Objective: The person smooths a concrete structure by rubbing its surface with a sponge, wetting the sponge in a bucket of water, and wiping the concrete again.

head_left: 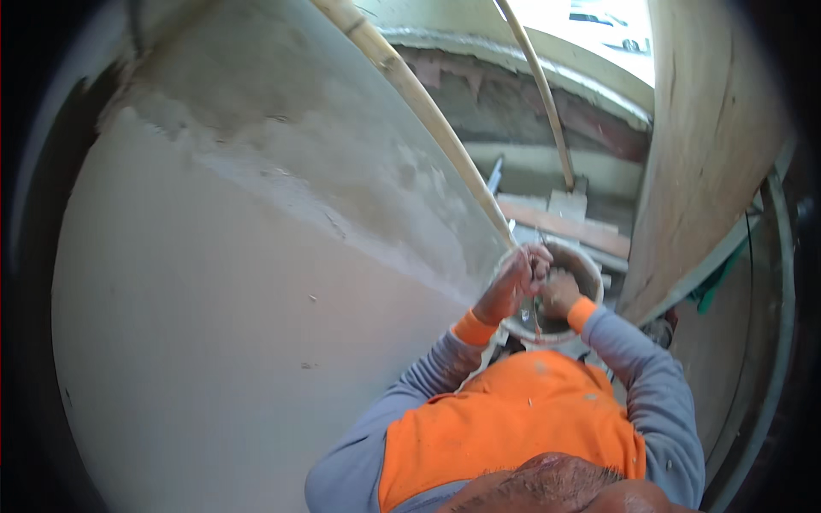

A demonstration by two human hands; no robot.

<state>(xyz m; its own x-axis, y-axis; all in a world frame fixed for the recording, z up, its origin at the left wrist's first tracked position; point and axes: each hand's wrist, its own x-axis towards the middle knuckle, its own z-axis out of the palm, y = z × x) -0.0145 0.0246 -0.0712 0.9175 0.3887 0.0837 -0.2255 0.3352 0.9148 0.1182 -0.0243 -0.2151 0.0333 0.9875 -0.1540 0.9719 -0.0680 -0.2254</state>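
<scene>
Both my hands are together over a round, pale-rimmed bucket [596, 274] in front of my body. My left hand [520, 275] is raised at the bucket's left side, its fingers curled together around something too small to make out. Close beside it, my right hand [560, 293] is closed over the bucket's opening, and its fingertips are partly hidden. A thin, string-like strand [537, 318] hangs below the hands, inside the bucket's outline. What lies in the bucket is mostly covered by the hands.
A large plastered wall [214, 299] with a damp grey upper band fills the left. One bamboo pole [419, 94] leans along its edge; another pole [543, 85] stands farther back. Boards [564, 227] lie beyond the bucket. A tall wooden panel [693, 145] rises at right.
</scene>
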